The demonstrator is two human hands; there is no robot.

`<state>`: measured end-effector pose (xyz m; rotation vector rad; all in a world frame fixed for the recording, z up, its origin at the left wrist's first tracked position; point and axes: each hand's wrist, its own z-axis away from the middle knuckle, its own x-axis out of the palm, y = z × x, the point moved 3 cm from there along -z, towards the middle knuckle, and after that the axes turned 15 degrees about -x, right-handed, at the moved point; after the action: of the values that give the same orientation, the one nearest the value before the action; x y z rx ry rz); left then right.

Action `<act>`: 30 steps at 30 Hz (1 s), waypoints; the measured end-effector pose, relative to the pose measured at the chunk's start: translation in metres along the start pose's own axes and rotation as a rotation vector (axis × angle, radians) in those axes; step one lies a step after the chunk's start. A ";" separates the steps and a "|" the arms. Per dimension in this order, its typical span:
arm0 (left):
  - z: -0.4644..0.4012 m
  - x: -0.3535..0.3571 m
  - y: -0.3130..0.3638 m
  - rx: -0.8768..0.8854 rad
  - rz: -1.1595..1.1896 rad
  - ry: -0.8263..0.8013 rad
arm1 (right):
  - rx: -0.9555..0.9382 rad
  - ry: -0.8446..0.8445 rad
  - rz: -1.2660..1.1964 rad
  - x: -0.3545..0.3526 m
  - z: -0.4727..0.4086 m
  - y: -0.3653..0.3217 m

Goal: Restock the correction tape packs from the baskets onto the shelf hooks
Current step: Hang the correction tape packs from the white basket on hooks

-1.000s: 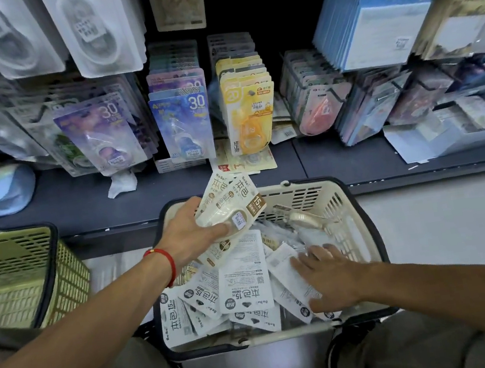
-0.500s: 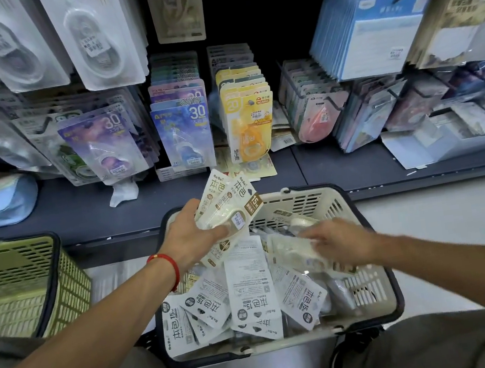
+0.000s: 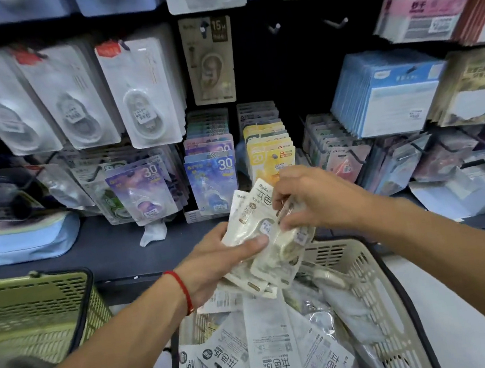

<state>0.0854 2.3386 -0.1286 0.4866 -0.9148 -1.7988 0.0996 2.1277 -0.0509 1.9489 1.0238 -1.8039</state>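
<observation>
Shelf wall (image 3: pixel 307 75): dark back panel in front of me, hung with rows of blister packs; big white packs (image 3: pixel 141 95) upper left, blue-backed cards (image 3: pixel 390 94) at right.
Shelf ledge (image 3: pixel 113 248): dark board under the hanging rows, with a pale blue pouch (image 3: pixel 27 239) lying on it at the left.
Beige basket (image 3: pixel 375 296): just below my hands, black-rimmed, piled with loose white correction tape packs (image 3: pixel 270 345) lying flat and overlapping.
Green basket (image 3: pixel 32 316): to my left, beside the beige one and apart from it; I cannot see what is inside.
Hanging cream pack (image 3: pixel 210 60): a single "15" card on the centre hook, above the purple and blue "30" packs (image 3: pixel 213 181) and the yellow packs (image 3: pixel 271 154).
Bare hooks (image 3: pixel 337 23): two, to the right of that cream card.
Bundle of packs (image 3: pixel 258 237): several cream correction tape packs fanned together, raised above the beige basket's far rim, in front of the ledge.
My left hand (image 3: pixel 218 265): gripping the bundle from below, thumb pressed across the front pack; a red string (image 3: pixel 182 289) circles the wrist.
My right hand (image 3: pixel 308 196): curled over the bundle's right side, fingertips pinching one of the packs.
</observation>
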 end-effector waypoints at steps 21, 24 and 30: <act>0.051 -0.054 0.125 0.557 0.220 0.234 | 0.164 0.767 -0.865 -0.014 -0.080 -0.026; 0.056 -0.071 0.126 0.608 0.304 0.349 | 0.181 0.908 -0.805 -0.019 -0.085 -0.026; 0.073 -0.098 0.128 0.784 0.288 0.568 | 0.165 0.990 -0.819 -0.025 -0.093 -0.026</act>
<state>0.1517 2.4291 0.0081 1.2134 -1.1762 -0.9032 0.1523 2.1983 -0.0048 2.8691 2.2868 -1.1037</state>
